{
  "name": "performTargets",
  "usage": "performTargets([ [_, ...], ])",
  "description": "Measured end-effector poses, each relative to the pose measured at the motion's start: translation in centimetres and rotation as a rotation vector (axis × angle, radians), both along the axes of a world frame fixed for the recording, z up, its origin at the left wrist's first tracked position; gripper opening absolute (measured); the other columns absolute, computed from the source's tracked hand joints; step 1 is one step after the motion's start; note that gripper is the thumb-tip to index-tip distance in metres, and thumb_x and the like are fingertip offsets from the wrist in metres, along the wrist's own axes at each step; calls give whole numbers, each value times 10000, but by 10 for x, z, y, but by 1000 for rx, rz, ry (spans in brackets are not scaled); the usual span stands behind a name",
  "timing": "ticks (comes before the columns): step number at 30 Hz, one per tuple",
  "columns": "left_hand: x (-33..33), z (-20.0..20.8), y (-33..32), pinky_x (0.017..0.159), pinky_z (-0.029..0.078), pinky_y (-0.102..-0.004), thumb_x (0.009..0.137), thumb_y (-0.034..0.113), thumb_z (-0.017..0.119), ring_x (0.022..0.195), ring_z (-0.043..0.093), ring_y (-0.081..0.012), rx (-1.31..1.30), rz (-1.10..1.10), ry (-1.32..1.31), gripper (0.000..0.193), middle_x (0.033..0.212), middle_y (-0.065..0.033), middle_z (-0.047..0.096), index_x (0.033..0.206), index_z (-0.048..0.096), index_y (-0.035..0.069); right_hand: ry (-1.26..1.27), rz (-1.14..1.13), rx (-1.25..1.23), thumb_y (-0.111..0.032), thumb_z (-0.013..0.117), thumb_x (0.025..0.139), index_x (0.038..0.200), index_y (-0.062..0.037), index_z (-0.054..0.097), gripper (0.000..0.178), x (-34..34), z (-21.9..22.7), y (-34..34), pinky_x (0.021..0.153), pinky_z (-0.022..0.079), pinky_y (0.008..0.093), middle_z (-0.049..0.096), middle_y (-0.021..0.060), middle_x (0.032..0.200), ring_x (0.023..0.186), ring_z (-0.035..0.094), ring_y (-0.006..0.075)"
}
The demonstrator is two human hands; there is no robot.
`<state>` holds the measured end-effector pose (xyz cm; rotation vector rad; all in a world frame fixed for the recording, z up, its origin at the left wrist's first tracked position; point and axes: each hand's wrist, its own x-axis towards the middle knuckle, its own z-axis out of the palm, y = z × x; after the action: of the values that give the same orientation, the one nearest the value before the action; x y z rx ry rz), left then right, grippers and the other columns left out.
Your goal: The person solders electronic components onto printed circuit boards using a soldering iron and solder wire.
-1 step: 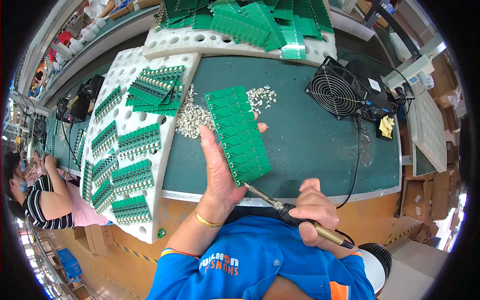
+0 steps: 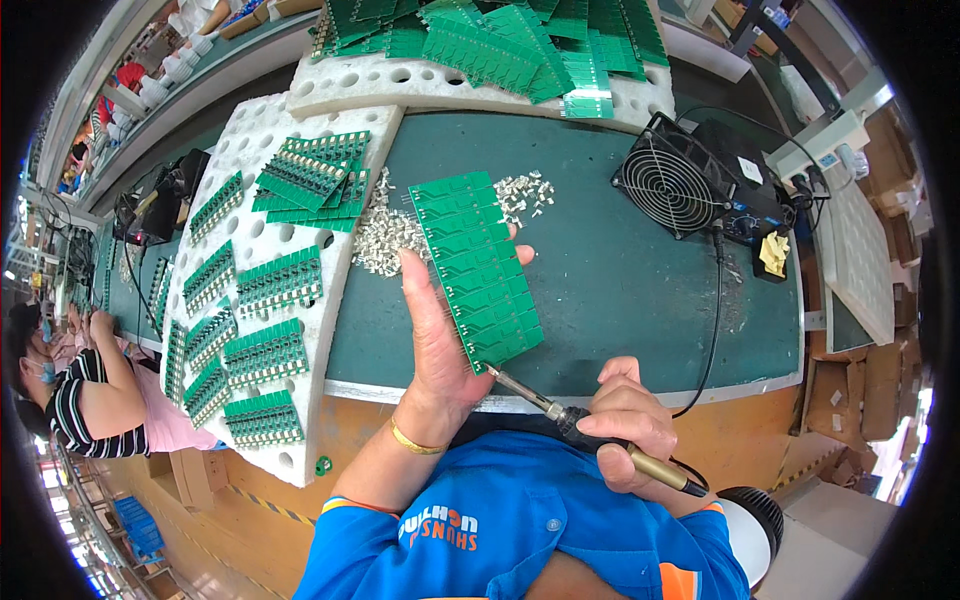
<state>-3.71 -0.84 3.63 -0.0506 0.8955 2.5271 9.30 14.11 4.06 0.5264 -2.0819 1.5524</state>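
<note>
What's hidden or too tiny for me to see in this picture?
All in the head view:
- The far side of the green board: it faces away from the camera.
- Some fingers of the left hand: hidden behind that board.
- Whether the tip of the soldering iron touches the board: too small to tell.
- The lower boards in the stack on the foam sheet: covered by upper ones.
- Part of the far board pile: cut off by the top edge.

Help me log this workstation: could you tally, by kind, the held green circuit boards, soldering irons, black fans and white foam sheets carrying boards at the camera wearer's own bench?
Held green circuit board: 1
Soldering iron: 1
Black fan: 1
White foam sheets: 2
Total: 5
</note>
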Motion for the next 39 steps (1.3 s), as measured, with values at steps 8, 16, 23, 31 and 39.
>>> performTargets([
  [8, 2, 4, 0, 761, 581, -338, 930, 668, 329, 1067, 611, -210, 44, 17, -9, 735, 1222, -111, 589, 1363, 445, 85, -38, 31, -32, -252, 612, 911, 1023, -67, 632, 217, 1, -4, 1, 748, 410, 408, 614, 26, 761, 617, 549, 167],
  [16, 2, 1, 0, 775, 576, -339, 930, 665, 335, 1061, 612, -212, 56, 6, -6, 732, 1221, -117, 588, 1364, 445, 86, -26, 39, -31, -235, 631, 888, 1018, -64, 635, 215, -1, -8, 0, 741, 408, 410, 609, 27, 745, 611, 547, 173],
  [23, 2, 1, 0, 783, 566, -327, 931, 662, 339, 1065, 609, -198, -14, 35, -7, 724, 1226, -102, 587, 1357, 455, 88, 7, 26, -6, -226, 648, 869, 1013, -61, 637, 219, -1, -10, -3, 718, 403, 401, 609, 31, 736, 608, 548, 173],
  [31, 2, 4, 1, 795, 555, -313, 927, 657, 357, 1059, 608, -186, -89, 54, -5, 720, 1225, -98, 590, 1348, 464, 83, -22, 26, -75, -203, 665, 852, 1012, -68, 640, 211, -1, -14, -2, 738, 409, 403, 607, 26, 720, 614, 549, 170],
  [39, 2, 1, 0, 794, 554, -311, 923, 662, 360, 1042, 610, -173, -114, 40, 9, 722, 1214, -99, 598, 1339, 471, 81, 24, 5, 58, -139, 720, 764, 994, -89, 663, 242, 2, -10, -2, 764, 408, 396, 600, 12, 711, 604, 549, 168],
])
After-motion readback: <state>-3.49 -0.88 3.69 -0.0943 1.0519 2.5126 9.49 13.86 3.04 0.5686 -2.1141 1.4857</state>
